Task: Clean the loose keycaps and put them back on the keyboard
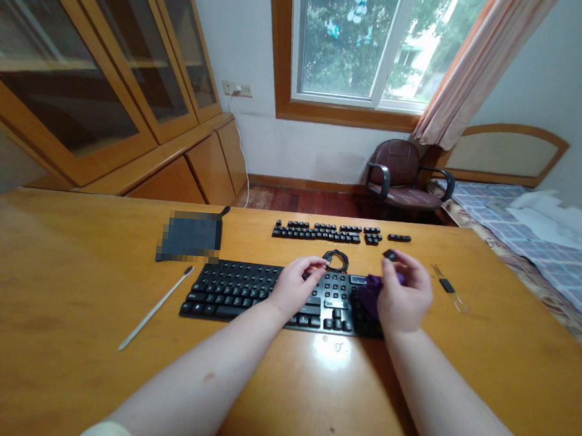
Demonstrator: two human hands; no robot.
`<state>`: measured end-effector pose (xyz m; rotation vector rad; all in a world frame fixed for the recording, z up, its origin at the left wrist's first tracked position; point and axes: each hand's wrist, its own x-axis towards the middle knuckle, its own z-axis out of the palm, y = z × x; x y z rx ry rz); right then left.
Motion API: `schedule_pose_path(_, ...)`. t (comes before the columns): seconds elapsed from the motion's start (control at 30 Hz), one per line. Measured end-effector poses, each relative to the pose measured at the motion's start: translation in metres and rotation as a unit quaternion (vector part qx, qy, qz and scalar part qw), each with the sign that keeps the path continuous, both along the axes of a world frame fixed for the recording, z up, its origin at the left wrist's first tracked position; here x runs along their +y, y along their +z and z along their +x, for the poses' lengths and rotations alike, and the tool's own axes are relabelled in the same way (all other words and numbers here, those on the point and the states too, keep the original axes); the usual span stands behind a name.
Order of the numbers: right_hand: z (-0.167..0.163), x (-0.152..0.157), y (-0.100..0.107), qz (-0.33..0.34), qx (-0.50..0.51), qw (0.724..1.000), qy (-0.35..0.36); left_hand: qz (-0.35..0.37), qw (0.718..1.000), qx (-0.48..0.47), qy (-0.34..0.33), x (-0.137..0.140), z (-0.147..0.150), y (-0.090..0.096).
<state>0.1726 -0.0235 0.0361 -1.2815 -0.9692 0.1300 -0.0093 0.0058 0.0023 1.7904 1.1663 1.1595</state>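
Observation:
A black keyboard point(235, 299) lies on the wooden table in front of me, its upper key rows partly bare of caps. Over its middle, my left hand point(293, 288) is closed, thumb and fingertips together; anything between them is too small to make out. My right hand point(409, 296) pinches a black keycap point(391, 255) above the keyboard's right end. A bunched purple cloth point(369, 293) hangs from the same hand and covers part of the number pad. Behind the keyboard, loose black keycaps point(337, 236) stand in rows.
A coiled black cable point(338, 261) lies behind the keyboard. To the left are a dark pouch point(193, 236), partly blurred, and a thin white-handled brush point(152, 314). A wire keycap puller point(447, 286) rests at the right. Beyond the table stands a brown armchair point(399, 169).

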Motion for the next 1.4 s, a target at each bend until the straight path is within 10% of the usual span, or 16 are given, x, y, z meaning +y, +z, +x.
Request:
schedule_pose_path(0.13, 0.036, -0.017, 0.028, 0.062, -0.090, 0.985, -0.133, 0.002, 1.000, 0.010, 0.000, -0.001, 0.000, 0.002)
schedule_pose_path(0.23, 0.043, -0.023, 0.021, -0.098, -0.224, 0.968, 0.056, 0.010, 1.000, 0.020, -0.002, -0.001, -0.001, 0.002)
schedule_pose_path(0.33, 0.033, -0.017, 0.000, -0.265, -0.313, 0.879, 0.242, 0.020, 0.999, 0.032, -0.006, 0.000, -0.001, 0.001)
schedule_pose_path(0.47, 0.020, -0.006, -0.019, -0.345, -0.369, 0.814, 0.286, 0.027, 0.998, 0.047, -0.018, 0.000, -0.001, 0.000)
schedule_pose_path(1.4, 0.025, 0.001, -0.025, -0.380, -0.364, 0.804, 0.277, 0.024, 0.998, 0.052, -0.013, -0.001, 0.000, 0.004)
